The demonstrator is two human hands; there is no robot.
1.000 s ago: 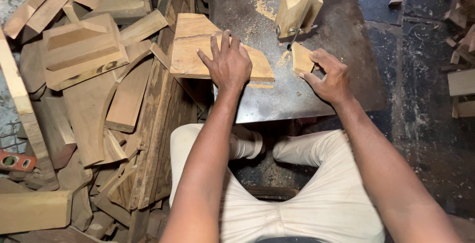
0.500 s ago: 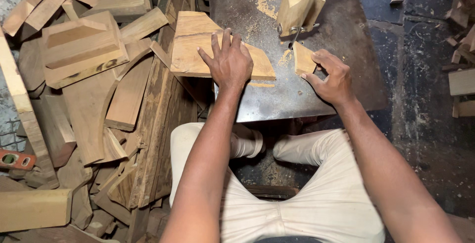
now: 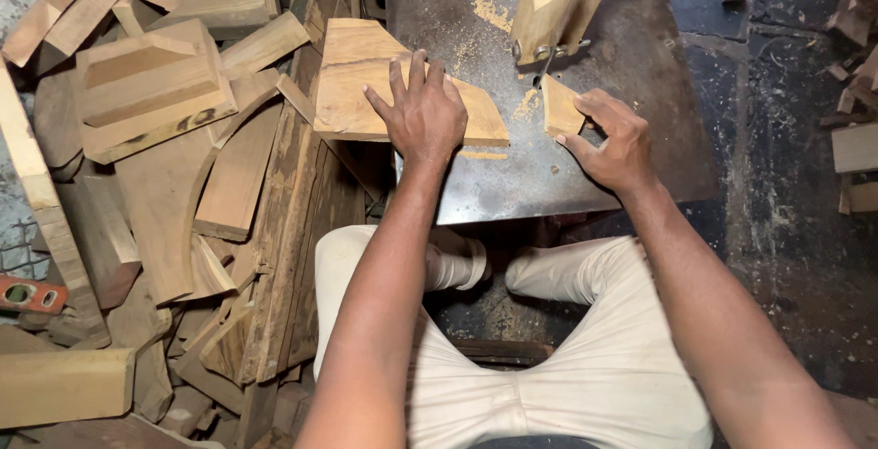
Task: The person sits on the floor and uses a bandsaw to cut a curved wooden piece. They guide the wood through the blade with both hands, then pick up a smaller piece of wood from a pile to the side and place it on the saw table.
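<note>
My left hand [image 3: 422,112] lies flat, fingers spread, on a large wedge-shaped wooden board [image 3: 357,83] resting on the dark metal saw table [image 3: 585,175]. To its right, my right hand [image 3: 617,143] pinches a small cut-off wooden piece [image 3: 560,106] with thumb and fingertips. This small piece sits just right of the thin saw blade, below the wooden blade guide [image 3: 553,1]. A narrow gap with sawdust separates the two pieces of wood.
A heap of wooden offcuts and planks [image 3: 165,156] fills the left side, touching the table's edge. An orange tool [image 3: 27,293] lies at the far left. More scraps [image 3: 855,147] sit on the dark floor at right. My legs in light trousers are under the table.
The small cut-off piece has shifted slightly right, away from the blade, with my right hand. The left hand stays pressed on the big board.
</note>
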